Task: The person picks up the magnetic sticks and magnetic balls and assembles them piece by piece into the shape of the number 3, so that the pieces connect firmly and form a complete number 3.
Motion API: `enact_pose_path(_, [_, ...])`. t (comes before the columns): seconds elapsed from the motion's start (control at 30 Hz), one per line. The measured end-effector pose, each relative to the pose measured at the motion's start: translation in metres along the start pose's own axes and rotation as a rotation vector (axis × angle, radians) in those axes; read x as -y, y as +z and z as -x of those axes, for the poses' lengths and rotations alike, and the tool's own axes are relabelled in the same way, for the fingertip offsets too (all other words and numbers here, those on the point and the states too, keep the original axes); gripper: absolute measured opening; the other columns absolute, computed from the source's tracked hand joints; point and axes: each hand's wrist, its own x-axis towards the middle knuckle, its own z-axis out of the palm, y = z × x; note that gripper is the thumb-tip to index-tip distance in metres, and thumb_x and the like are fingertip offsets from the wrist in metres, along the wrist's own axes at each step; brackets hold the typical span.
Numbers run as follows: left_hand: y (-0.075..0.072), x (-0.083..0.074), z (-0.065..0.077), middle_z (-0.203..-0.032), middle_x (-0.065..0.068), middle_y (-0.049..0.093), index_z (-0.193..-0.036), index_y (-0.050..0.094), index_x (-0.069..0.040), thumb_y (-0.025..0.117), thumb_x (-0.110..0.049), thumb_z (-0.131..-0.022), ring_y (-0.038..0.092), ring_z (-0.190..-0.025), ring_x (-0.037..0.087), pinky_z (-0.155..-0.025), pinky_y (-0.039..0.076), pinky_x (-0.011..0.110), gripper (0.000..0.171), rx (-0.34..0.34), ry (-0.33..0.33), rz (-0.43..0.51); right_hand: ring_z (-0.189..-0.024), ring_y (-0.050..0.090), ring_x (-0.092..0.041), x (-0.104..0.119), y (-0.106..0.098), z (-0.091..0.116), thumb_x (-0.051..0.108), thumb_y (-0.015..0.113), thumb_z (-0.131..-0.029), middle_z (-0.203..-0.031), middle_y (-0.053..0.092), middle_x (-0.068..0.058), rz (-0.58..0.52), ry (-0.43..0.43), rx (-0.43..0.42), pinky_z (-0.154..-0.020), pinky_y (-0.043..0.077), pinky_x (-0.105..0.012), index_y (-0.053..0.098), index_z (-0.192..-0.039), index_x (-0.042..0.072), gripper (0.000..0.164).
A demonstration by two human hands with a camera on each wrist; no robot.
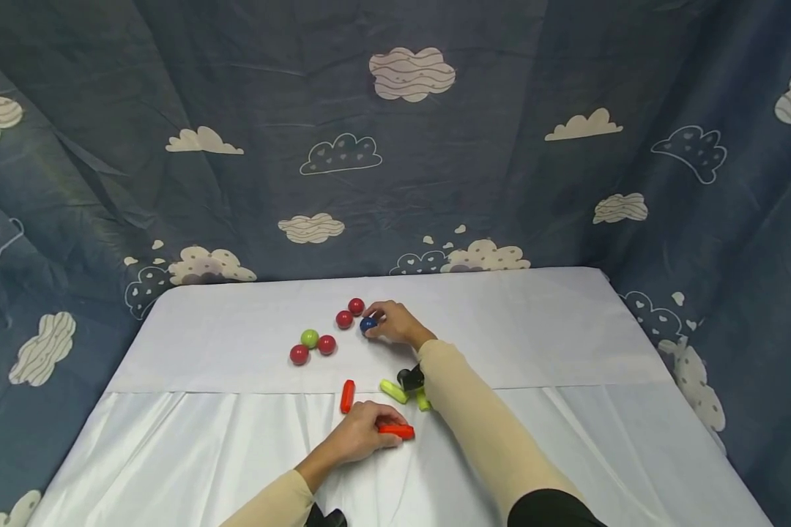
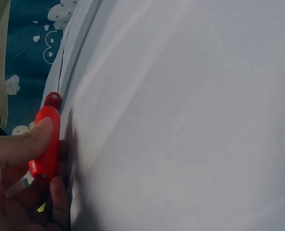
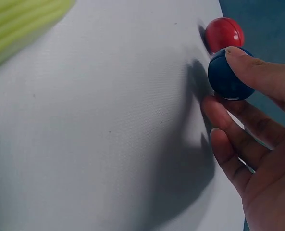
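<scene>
My right hand [image 1: 395, 323] pinches a dark blue ball [image 3: 229, 77] between thumb and fingers, close over the white cloth. A red ball [image 3: 224, 34] shows just past it in the right wrist view. Nearer the front, my left hand [image 1: 364, 432] holds a short red plastic bar [image 2: 47, 144] with rounded ends, the thumb lying along it. Another red bar [image 1: 347, 396] lies on the cloth beyond the left hand. To its right are two yellow-green bars [image 1: 393, 391], one partly hidden by the right sleeve and wrist camera; a ridged green side [image 3: 22, 24] shows in the right wrist view.
Left of the right hand lie several red balls [image 1: 344, 319] and one green ball [image 1: 310, 338] in a loose group. The white-covered table [image 1: 191, 337] ends at a dark blue curtain [image 1: 270, 183] with cloud prints. My right forearm [image 1: 481, 417] reaches across the front.
</scene>
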Motion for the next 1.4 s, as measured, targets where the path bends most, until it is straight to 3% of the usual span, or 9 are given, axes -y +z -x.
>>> enact_pose_path(0.17, [0.003,0.001,0.001,-0.084,-0.010,0.066,-0.095,0.072,-0.013,0.078,-0.014,-0.078,0.053,-0.079,0.005,-0.075,0.041,0.026,0.017,-0.014,-0.010,0.021,-0.109,0.057,-0.025,-0.001,-0.003,0.006,0.015,0.073,-0.085,-0.118,0.062,-0.011,0.004,0.006,0.007,-0.096,0.043,-0.043,0.065,-0.120,0.017,0.036])
enact_pose_path(0.53, [-0.004,0.003,0.004,-0.088,-0.005,0.069,-0.098,0.074,-0.008,0.077,-0.014,-0.080,0.051,-0.079,0.007,-0.072,0.039,0.025,0.019,-0.035,0.007,0.015,-0.109,0.059,-0.027,0.002,-0.005,0.019,0.006,0.070,-0.087,-0.125,0.060,-0.013,-0.113,-0.100,-0.005,-0.090,0.048,-0.037,0.064,-0.124,0.012,0.038])
enact_pose_path(0.8, [-0.009,0.003,0.007,-0.089,-0.006,0.069,-0.098,0.074,-0.011,0.077,-0.013,-0.080,0.053,-0.082,0.008,-0.075,0.041,0.028,0.018,-0.022,-0.019,0.026,-0.099,0.061,-0.022,0.008,-0.005,0.029,0.006,0.069,-0.088,-0.125,0.059,-0.012,-0.250,-0.072,-0.002,-0.084,0.050,-0.032,0.062,-0.126,0.009,0.039])
enact_pose_path(1.07, [0.002,0.001,0.000,-0.083,-0.009,0.066,-0.095,0.073,-0.011,0.077,-0.011,-0.080,0.052,-0.074,0.004,-0.071,0.041,0.023,0.016,0.005,0.005,0.077,-0.088,0.063,-0.019,-0.003,-0.013,0.056,0.012,0.069,-0.088,-0.122,0.059,-0.012,-0.393,-0.035,-0.017,-0.079,0.051,-0.034,0.061,-0.125,0.006,0.039])
enact_pose_path(1.23, [0.001,0.000,-0.002,-0.081,-0.009,0.065,-0.094,0.071,-0.011,0.076,-0.010,-0.080,0.053,-0.073,0.004,-0.071,0.043,0.023,0.015,0.008,0.008,0.081,-0.086,0.063,-0.019,-0.009,-0.015,0.069,0.013,0.070,-0.088,-0.122,0.058,-0.011,-0.435,-0.029,-0.004,-0.081,0.051,-0.035,0.060,-0.127,0.007,0.041])
enact_pose_path(1.4, [0.000,-0.001,0.000,-0.082,-0.009,0.064,-0.096,0.071,-0.011,0.076,-0.011,-0.081,0.053,-0.074,0.006,-0.070,0.043,0.024,0.016,0.004,-0.035,0.081,-0.087,0.065,-0.020,-0.014,-0.016,0.084,0.017,0.072,-0.087,-0.124,0.058,-0.012,-0.446,-0.031,0.003,-0.083,0.051,-0.038,0.059,-0.128,0.006,0.045])
